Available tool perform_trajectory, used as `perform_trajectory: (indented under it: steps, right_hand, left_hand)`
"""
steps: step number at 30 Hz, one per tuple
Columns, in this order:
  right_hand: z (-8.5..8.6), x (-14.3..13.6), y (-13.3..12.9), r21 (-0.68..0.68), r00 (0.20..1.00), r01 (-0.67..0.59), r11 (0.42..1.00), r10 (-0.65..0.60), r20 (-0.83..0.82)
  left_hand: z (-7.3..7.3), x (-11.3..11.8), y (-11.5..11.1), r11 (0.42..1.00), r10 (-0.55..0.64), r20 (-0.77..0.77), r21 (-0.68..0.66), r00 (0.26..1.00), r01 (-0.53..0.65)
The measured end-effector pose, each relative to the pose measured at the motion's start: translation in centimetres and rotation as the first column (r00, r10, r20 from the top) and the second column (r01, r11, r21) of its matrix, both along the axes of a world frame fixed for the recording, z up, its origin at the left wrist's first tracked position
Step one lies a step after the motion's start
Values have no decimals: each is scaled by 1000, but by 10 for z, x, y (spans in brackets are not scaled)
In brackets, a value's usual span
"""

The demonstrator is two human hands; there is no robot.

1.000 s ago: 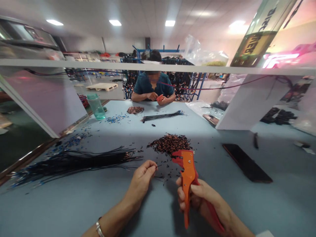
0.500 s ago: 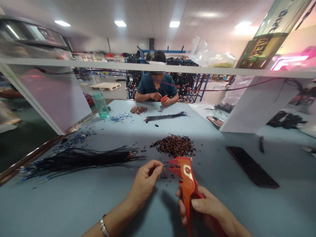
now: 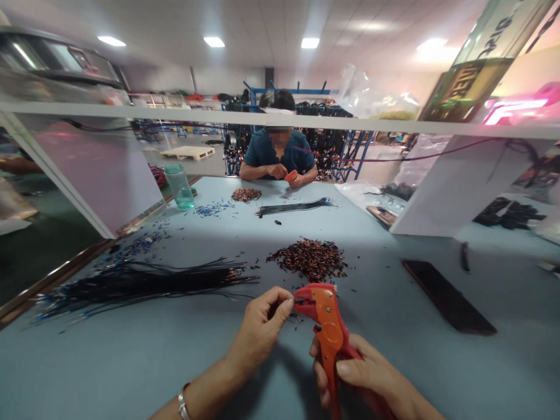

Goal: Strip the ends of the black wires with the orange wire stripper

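My left hand (image 3: 265, 326) is pinched on a thin black wire, whose end lies at the jaws of an orange and red wire stripper (image 3: 328, 321). My right hand (image 3: 363, 373) is wrapped round the handles of that tool. Just behind the jaws is a pile of small black and copper-coloured scraps (image 3: 310, 258). A bundle of long black wires (image 3: 153, 280) lies left of my left hand, with blue and silver ends at its far left. How far the wire reaches into the jaws is hard to see.
A black phone (image 3: 446, 296) lies at the right. Blue bits (image 3: 142, 248) are scattered behind the bundle. A green bottle (image 3: 179, 188), a smaller wire bundle (image 3: 295, 207) and a second scrap pile (image 3: 246, 195) are farther back. Across the table sits a person (image 3: 277, 154); a white shelf (image 3: 219, 116) spans above.
The tool's jaws have moved slightly left and down and now meet my left fingertips. The gap between its jaws has narrowed. My left hand has shifted slightly right.
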State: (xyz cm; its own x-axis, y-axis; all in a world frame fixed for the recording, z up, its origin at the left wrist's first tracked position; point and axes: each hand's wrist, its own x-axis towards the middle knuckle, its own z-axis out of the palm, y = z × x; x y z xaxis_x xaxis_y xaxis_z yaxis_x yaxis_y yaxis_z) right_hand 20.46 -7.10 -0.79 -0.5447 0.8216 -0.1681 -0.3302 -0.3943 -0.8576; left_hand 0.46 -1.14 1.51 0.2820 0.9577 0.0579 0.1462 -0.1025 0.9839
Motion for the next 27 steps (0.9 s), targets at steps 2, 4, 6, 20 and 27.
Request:
perform_trajectory:
  steps: [2, 4, 6, 20, 27]
  right_hand:
    - [4, -1, -1, -11, 1000, 16, 1000, -16, 24]
    - [7, -2, -2, -20, 998, 40, 999, -39, 46]
    - [8, -4, -2, -21, 997, 60, 998, -58, 58]
    - [0, -7, -5, -36, 992, 93, 995, -89, 93]
    - [-2, -12, -5, 4, 989, 116, 993, -116, 92]
  left_hand:
    - [0, 0, 0, 1000, -3, -6, 6, 1000, 3]
    - [-1, 0, 0, 1000, -6, -13, 15, 1000, 6]
    - [-1, 0, 0, 999, -9, -15, 36, 1000, 9]
    - [1, -2, 0, 997, 4, -23, 79, 1000, -2]
    - [2, -3, 1, 996, 26, -47, 81, 999, -22]
